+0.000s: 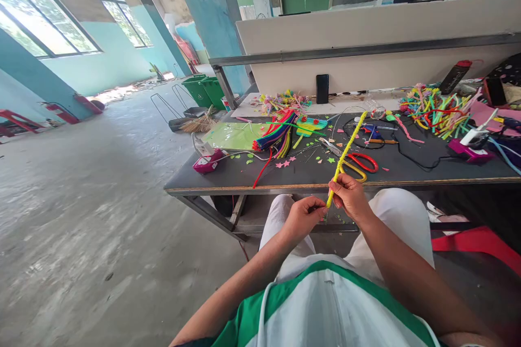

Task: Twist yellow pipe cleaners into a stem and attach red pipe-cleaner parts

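A yellow fuzzy stem (350,143) slants up and to the right from my hands, over the table's front edge. My right hand (349,195) pinches it near its lower end. At its bottom tip, the fingers of my left hand (304,218) are pressed together on it. Just behind the stem on the dark table (228,177) lie scissors with red handles (368,161) and scissors with yellow handles (358,173). A bundle of multicoloured stems (277,133) rests left of them, with one red stem (264,169) reaching toward the front edge.
A phone (322,89) leans upright at the back. Piles of coloured pieces (437,109) lie at the right, near a purple glue gun or plug block (471,150). Another purple block (208,161) sits at the left corner. Green bins (203,90) stand on the floor beyond.
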`<state>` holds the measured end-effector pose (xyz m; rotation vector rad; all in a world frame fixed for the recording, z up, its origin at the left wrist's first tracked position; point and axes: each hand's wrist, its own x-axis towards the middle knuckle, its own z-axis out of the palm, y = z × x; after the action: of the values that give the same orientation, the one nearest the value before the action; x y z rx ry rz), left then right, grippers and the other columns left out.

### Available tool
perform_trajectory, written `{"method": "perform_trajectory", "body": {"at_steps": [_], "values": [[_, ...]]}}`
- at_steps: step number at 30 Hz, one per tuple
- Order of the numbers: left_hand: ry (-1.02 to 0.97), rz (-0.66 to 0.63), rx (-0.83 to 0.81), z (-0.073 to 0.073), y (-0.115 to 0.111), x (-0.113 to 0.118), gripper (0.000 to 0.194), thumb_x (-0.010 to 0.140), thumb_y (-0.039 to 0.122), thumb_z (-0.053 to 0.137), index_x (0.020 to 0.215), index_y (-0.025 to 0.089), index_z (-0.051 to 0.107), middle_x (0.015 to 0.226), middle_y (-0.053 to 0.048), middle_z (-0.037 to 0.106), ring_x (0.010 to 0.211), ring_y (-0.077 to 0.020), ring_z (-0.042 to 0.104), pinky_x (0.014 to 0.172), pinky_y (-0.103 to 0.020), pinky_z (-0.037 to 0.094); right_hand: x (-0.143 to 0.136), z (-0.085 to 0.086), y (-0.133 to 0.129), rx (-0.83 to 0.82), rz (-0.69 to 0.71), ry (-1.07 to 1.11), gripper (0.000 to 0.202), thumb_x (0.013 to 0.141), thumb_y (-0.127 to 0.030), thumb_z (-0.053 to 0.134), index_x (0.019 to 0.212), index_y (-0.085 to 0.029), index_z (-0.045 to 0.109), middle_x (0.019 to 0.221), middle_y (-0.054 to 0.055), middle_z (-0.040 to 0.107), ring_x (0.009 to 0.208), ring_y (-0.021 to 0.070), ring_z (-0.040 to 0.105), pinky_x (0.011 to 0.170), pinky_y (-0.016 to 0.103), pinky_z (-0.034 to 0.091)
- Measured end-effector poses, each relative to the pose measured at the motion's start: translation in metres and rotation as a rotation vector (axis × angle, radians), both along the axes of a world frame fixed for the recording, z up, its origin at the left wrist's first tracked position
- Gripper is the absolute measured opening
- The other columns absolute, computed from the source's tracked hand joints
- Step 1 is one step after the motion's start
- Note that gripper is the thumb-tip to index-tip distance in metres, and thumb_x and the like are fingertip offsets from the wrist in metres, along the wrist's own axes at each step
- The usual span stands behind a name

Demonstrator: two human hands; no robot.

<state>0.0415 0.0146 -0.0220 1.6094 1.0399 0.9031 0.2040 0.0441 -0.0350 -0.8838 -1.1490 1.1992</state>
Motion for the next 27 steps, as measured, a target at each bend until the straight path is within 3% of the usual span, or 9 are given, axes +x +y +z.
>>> {"method": "perform_trajectory", "body": {"at_steps": [13,17,21,24,27], "values": [[0.119,0.030,0.061,-0.001,0.003,0.001,0.012,0.075,0.024,0.059,0.068,0.015,0.062,0.061,0.001,0.059,0.058,-0.0105,0.050,0.054,-0.021,0.037,-0.002,-0.001,0.000,-0.019,0.042,-0.042,0.027,0.074,-0.043,0.068,0.070,-0.021,0.053,0.051,-0.007,0.050,0.032,0.0056,0.038,0.032,0.020,0.025],[0.315,0.136,0.235,-0.002,0.002,0.002,0.012,0.077,0.019,0.057,0.065,0.017,0.059,0.062,0.000,0.060,0.062,-0.0123,0.052,0.060,-0.023,0.037,-0.004,-0.003,0.000,0.005,-0.074,-0.110,0.029,0.075,-0.044,0.067,0.066,-0.021,0.052,0.047,-0.007,0.048,0.033,0.0076,0.040,0.034,0.021,0.027],[0.496,0.172,0.423,0.004,-0.005,0.003,0.013,0.083,0.020,0.051,0.074,0.018,0.060,0.073,-0.002,0.062,0.072,-0.0152,0.056,0.066,-0.027,0.037,-0.006,-0.002,-0.003,0.018,-0.246,-0.165,0.029,0.078,-0.045,0.064,0.065,-0.022,0.051,0.044,-0.006,0.050,0.037,0.0106,0.046,0.040,0.023,0.037],[0.514,0.163,0.453,0.006,-0.011,0.003,0.015,0.086,0.022,0.048,0.080,0.019,0.061,0.077,-0.004,0.063,0.075,-0.0163,0.057,0.068,-0.028,0.039,-0.006,0.001,-0.003,0.019,-0.350,-0.142,0.026,0.078,-0.045,0.064,0.069,-0.022,0.053,0.049,-0.005,0.054,0.041,0.0121,0.052,0.046,0.025,0.043],[0.427,0.169,0.449,-0.003,-0.015,0.007,0.014,0.085,0.022,0.049,0.084,0.019,0.063,0.081,-0.005,0.065,0.079,-0.0172,0.059,0.072,-0.028,0.042,-0.005,0.001,-0.001,0.007,-0.387,-0.054,0.024,0.077,-0.044,0.065,0.073,-0.023,0.054,0.056,-0.004,0.058,0.044,0.0129,0.055,0.048,0.027,0.047]]}}
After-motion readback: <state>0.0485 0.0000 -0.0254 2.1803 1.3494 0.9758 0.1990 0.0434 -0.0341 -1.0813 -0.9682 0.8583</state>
